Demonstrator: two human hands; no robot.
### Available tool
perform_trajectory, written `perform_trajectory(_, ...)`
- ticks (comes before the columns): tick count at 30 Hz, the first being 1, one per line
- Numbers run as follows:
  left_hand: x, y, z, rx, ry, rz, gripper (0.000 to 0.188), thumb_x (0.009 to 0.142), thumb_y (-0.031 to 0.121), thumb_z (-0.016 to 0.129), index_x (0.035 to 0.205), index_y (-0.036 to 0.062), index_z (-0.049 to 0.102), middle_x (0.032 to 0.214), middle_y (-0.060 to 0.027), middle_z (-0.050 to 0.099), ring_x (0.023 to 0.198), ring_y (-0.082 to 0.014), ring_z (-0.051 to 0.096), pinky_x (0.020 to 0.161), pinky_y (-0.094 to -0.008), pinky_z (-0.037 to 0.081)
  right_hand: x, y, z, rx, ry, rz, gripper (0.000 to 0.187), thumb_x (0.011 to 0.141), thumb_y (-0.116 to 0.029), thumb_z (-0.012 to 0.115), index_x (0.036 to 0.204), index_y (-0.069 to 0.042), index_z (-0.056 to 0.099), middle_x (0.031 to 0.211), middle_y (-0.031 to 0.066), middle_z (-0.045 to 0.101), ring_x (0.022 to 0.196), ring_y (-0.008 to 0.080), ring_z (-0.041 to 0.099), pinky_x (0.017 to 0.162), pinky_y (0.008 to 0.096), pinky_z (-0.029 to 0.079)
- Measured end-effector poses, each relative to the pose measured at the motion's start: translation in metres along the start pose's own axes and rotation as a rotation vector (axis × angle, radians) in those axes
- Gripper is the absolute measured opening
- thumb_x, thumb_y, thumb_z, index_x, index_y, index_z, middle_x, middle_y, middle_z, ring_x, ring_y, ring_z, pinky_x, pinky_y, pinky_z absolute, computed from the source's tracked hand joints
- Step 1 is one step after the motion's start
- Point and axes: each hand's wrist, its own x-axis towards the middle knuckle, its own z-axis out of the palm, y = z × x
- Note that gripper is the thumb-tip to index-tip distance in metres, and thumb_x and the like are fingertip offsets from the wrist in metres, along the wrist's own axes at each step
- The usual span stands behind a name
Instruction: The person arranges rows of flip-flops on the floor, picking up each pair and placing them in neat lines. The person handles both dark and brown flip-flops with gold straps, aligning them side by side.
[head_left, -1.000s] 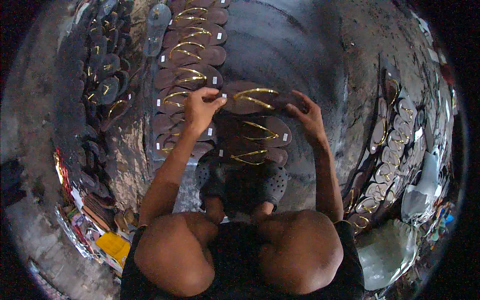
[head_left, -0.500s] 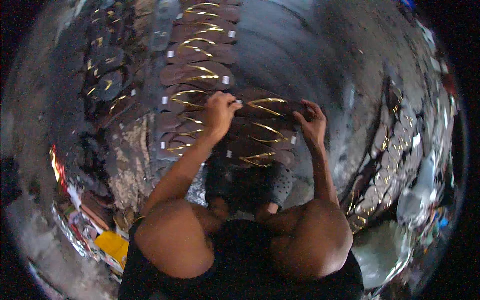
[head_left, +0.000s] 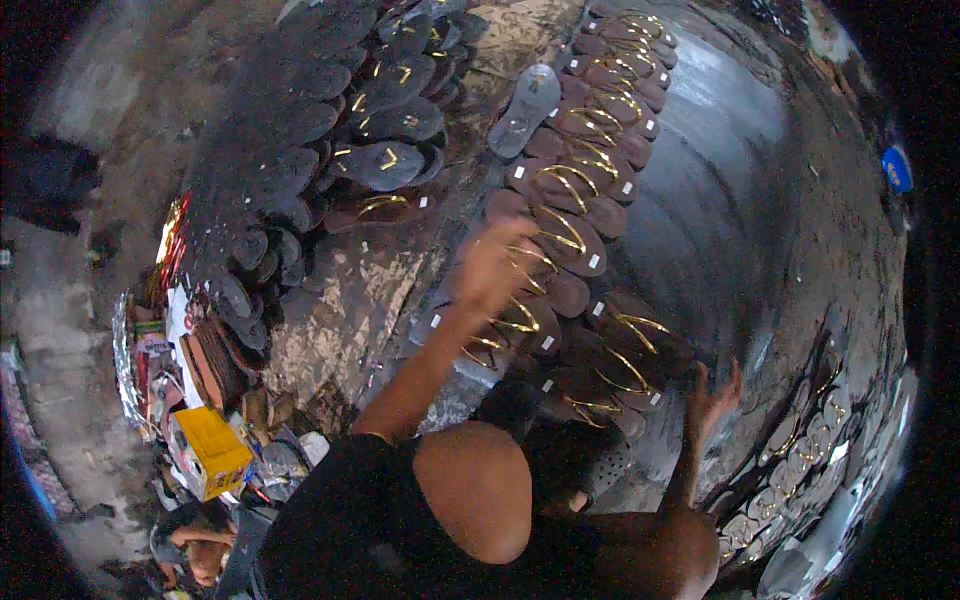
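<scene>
We see the left hand (head_left: pixel 497 262), blurred, over a row of brown sandals with gold straps (head_left: pixel 560 215) laid overlapping on the concrete floor (head_left: pixel 700 180); its grip we cannot tell. The right hand (head_left: pixel 712 398) hangs open-fingered beside the row's near end, holding nothing. Dark sandals (head_left: pixel 385 165) lie left; a yellow box (head_left: pixel 213 450) sits nearer.

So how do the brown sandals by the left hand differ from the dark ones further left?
The brown sandals carry thin gold straps and small white tags; the dark sandals are near black, with only short gold marks and no tags visible. The brown sandals run in one overlapping column past the left hand; the dark sandals lie in a wider heap, apart from it. Both lots lie flat on the ground, overlapping.
</scene>
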Motion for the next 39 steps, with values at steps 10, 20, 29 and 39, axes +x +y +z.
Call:
perform_trajectory(10,-0.01,-0.085,-0.18,0.796,0.155,0.034,0.023,0.086,0.023,0.078,0.106,0.0122,0.074,0.105,-0.007,0.064,0.106,-0.0278,0.06,0.1,-0.049,0.036,0.003,-0.088,-0.04,0.534,-0.154,0.176,0.047,0.097,-0.016,0.071,0.139,-0.003,0.056,0.137,0.015,0.058,0.116,0.0267,0.062,0.098,0.04,0.051)
perform_trajectory(20,-0.086,0.106,-0.034,0.242,-0.376,0.229,0.06,0.071,0.03,0.093,0.122,0.0086,0.069,0.108,-0.0064,0.065,0.107,-0.0225,0.062,0.092,-0.0382,0.051,-0.008,-0.243,-0.054,0.954,-1.088,0.265,0.048,0.094,-0.034,0.077,0.128,-0.003,0.065,0.113,0.0087,0.071,0.1,0.0211,0.068,0.09,0.036,0.055)
perform_trajectory(29,-0.056,0.088,-0.041,-0.124,-0.816,-0.458,0.066,0.085,0.025,0.084,0.138,-0.0009,0.056,0.127,-0.0106,0.066,0.119,-0.0213,0.062,0.103,-0.0343,0.048,-0.018,-0.184,-0.045,1.133,-0.783,0.369,0.04,0.098,-0.038,0.071,0.116,-0.002,0.07,0.104,0.0051,0.072,0.093,0.0142,0.066,0.081,0.03,0.054)
perform_trajectory(39,-0.064,0.099,-0.024,-0.23,-0.723,-0.325,0.043,0.09,0.019,0.075,0.125,-0.003,0.065,0.109,-0.008,0.072,0.093,-0.0164,0.071,0.086,-0.0299,0.056,-0.025,-0.154,-0.042,1.224,-0.769,0.505,0.036,0.104,-0.028,0.062,0.124,0.002,0.063,0.105,0.0049,0.07,0.091,0.0147,0.068,0.081,0.0307,0.057)
